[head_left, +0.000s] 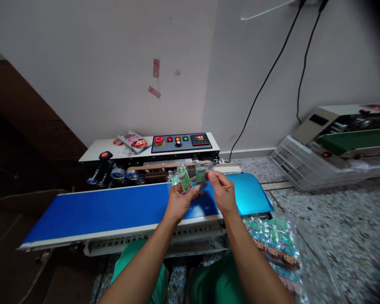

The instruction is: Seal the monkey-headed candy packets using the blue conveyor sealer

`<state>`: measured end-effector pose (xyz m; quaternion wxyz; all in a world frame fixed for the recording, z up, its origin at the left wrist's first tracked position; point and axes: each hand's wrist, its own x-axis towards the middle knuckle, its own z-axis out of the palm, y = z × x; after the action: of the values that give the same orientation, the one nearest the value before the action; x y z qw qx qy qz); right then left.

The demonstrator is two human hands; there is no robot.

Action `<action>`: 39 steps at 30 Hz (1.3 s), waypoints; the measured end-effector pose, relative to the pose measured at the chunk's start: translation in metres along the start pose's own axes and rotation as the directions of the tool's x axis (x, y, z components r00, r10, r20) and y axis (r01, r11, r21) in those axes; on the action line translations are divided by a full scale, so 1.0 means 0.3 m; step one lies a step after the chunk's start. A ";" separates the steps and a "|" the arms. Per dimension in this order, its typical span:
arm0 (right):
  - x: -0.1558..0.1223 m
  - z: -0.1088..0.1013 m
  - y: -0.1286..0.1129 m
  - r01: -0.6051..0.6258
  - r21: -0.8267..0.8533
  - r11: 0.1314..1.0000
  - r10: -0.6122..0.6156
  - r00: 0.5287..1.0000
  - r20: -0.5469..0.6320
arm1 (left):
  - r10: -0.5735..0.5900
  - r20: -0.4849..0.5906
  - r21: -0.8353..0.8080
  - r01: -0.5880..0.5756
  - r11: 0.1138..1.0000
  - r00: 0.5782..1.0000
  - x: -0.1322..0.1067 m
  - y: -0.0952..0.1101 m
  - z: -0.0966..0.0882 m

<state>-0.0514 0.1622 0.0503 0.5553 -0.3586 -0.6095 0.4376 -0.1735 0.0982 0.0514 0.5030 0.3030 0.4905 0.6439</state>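
My left hand (179, 203) is closed around several small clear plastic packets (185, 177) with green printed labels and a barcode, fanned out above the thumb. Fingers of my right hand (222, 190) pinch the upper right edge of one packet (201, 172) in that bunch. Both hands are over the blue conveyor belt (114, 209) of a band sealing machine. Just behind the packets runs the machine's sealing strip (158, 168). The lower parts of the packets are hidden by my left fingers.
The sealer's control panel (181, 142) has a red stop button and a lit display. A printed pouch (134, 141) lies on its top. Many similar packets (272, 240) fill a clear bag at lower right. A white crate (289, 164) and second sealer (345, 135) stand right; cardboard (22, 114) is left.
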 end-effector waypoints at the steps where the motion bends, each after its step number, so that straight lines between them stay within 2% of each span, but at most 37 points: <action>1: 0.007 -0.018 -0.003 0.018 -0.022 1.000 -0.020 0.997 -0.072 | -0.003 0.009 -0.005 0.003 1.000 1.000 -0.001 0.004 0.000; 3: 0.026 -0.071 -0.001 -0.004 -0.121 0.993 -0.019 0.983 -0.182 | -0.006 0.020 0.000 0.006 1.000 1.000 -0.002 0.009 -0.004; 5: 0.049 -0.135 0.016 -0.066 -0.324 0.944 -0.009 0.974 -0.226 | -0.012 0.030 0.004 0.012 1.000 0.999 -0.002 0.014 -0.010; 7: 0.069 -0.191 0.049 -0.111 -0.580 0.807 -0.031 0.973 -0.230 | -0.020 0.040 -0.003 0.020 1.000 0.999 -0.004 0.018 -0.010; 9: 0.085 -0.225 0.088 -0.139 -0.771 0.622 -0.039 0.977 -0.208 | -0.030 0.044 -0.006 0.031 1.000 0.999 -0.008 0.023 -0.005; 10: 0.093 -0.232 0.107 -0.154 -0.826 0.543 -0.020 0.980 -0.196 | -0.039 0.047 0.000 0.039 0.999 0.998 -0.010 0.025 -0.001; 12: 0.106 -0.225 0.137 -0.183 -0.878 0.442 0.051 0.982 -0.180 | -0.060 0.064 0.028 0.059 0.998 0.996 -0.015 0.028 0.007; 16: 0.125 -0.159 0.163 -0.176 -0.905 0.386 0.139 0.982 -0.132 | -0.089 0.101 0.072 0.082 0.994 0.991 -0.018 0.026 0.012; 18: 0.127 -0.123 0.163 -0.161 -0.906 0.391 0.161 0.981 -0.104 | -0.099 0.105 0.075 0.091 0.993 0.990 -0.017 0.022 0.010; 20: 0.124 -0.098 0.151 -0.130 -0.892 0.434 0.127 0.988 -0.082 | -0.110 0.106 0.082 0.102 0.991 0.988 -0.016 0.020 0.010; 21: 0.120 -0.090 0.140 -0.104 -0.865 0.491 0.090 0.994 -0.068 | -0.113 0.107 0.084 0.105 0.991 0.988 -0.016 0.020 0.010; 23: 0.107 -0.082 0.101 -0.032 -0.727 0.686 0.015 0.999 -0.029 | -0.120 0.111 0.084 0.111 0.990 0.987 -0.018 0.023 0.012; 25: 0.090 -0.077 0.043 0.048 -0.455 0.889 -0.034 0.999 0.038 | -0.132 0.116 0.081 0.123 0.989 0.984 -0.020 0.025 0.013; 27: 0.073 -0.068 -0.024 0.120 -0.181 0.976 -0.098 0.987 0.130 | -0.158 0.135 0.092 0.147 0.985 0.978 -0.023 0.022 0.013; 29: 0.057 -0.053 -0.084 0.188 -0.064 0.980 -0.169 0.958 0.233 | -0.185 0.170 0.116 0.167 0.979 0.968 -0.025 0.014 0.011; 33: 0.037 -0.031 -0.148 0.250 -0.089 0.964 -0.198 0.901 0.386 | -0.169 0.212 0.139 0.142 0.980 0.963 -0.025 -0.007 0.009; 36: 0.030 -0.034 -0.151 0.220 -0.063 0.974 -0.183 0.914 0.363 | -0.090 0.244 0.121 0.062 0.991 0.966 -0.025 -0.005 0.014; 39: 0.023 -0.044 -0.135 0.091 0.019 0.996 -0.092 0.945 0.314 | 0.005 0.304 0.099 -0.036 0.994 0.953 -0.030 0.009 0.022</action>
<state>-0.0373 0.1560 0.0906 0.4716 -0.2547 -0.7052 0.4641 -0.1660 0.0918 0.0572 0.5491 0.4289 0.4372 0.5687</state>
